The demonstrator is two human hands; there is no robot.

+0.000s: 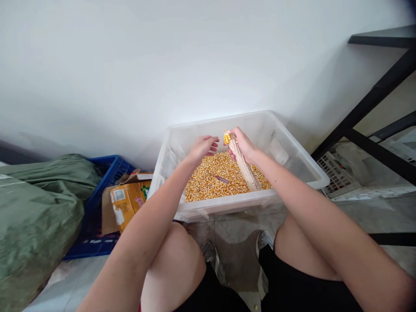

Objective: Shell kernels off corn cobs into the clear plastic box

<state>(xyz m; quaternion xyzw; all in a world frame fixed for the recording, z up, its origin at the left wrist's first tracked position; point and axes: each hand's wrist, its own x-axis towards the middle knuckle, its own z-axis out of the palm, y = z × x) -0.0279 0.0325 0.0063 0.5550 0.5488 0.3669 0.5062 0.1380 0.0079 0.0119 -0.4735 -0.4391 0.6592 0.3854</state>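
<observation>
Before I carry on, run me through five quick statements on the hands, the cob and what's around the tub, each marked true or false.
1. The right hand holds a corn cob. True.
2. The cob is covered in kernels from end to end. False: most of it is bare, with yellow kernels near its upper end.
3. The left hand is open near the cob, not gripping it. True.
4. Loose kernels lie in the white tub. True.
5. A blue crate stands to the right of the tub. False: the blue crate is to its left.
</observation>
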